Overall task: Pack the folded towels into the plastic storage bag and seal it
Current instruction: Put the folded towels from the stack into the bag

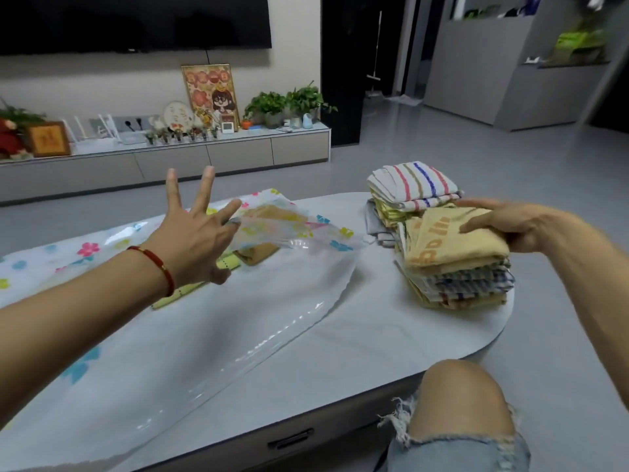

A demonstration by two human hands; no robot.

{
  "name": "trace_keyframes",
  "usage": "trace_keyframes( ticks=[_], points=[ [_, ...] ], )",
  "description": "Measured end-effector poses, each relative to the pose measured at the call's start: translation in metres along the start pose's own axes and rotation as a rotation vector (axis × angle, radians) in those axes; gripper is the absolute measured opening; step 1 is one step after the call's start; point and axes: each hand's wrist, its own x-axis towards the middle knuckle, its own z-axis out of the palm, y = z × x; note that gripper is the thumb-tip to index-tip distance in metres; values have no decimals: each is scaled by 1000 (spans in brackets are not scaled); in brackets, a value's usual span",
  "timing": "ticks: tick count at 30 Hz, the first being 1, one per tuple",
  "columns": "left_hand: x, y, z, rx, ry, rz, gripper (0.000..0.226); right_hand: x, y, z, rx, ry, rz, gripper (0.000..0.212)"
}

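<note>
Clear plastic storage bag w/ coloured flower print lies flat across the white oval coffee table, mouth end toward centre-right, upper flap lifted. Tan folded towel already inside near the mouth, seen thru the plastic. Yellow-green zip strip runs along the bag just under my wrist.

My left hand w/ red cord bracelet holds the bag's top flap up: flap pinched low between a finger and thumb, other fingers spread wide.

My right hand grips the top yellow-orange folded towel w/ lettering, fingers flat on top, thumb side hidden, so can't tell how far it wraps. That towel sits on the near stack of folded towels, checked and yellow ones below. 2nd stack behind, topped by a white towel w/ red/blue/brown stripes, near table's far right edge.

My knee in ripped light denim shorts at btm right.
</note>
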Motion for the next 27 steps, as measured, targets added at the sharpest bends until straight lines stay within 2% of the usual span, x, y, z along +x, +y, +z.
trace_keyframes(
  ticks=[3,6,9,12,17,20,23,25,27],
  points=[
    [3,-14,-12,-23,24,-6,108,-29,-1,14,-19,-151,-91,41],
    [4,-30,-24,-53,44,-23,112,-58,0,44,8,-418,-203,56],
    [4,-45,-33,-75,70,-27,116,-74,2,112,33,-720,-279,51],
    [3,-55,-38,-101,66,-49,123,-61,6,204,5,-810,-335,41],
    [4,-66,-39,-103,86,-53,122,6,-13,329,234,-693,-401,49],
    [4,-72,-36,-103,108,-50,118,61,-37,373,372,-381,-518,52],
    [4,-74,-37,-121,104,-34,118,112,-34,397,204,-39,-513,53],
    [4,-71,-36,-136,106,-19,116,134,-19,407,138,72,-399,55],
    [3,-68,-33,-144,124,-6,115,145,-17,416,159,125,-394,53]
  ],
)
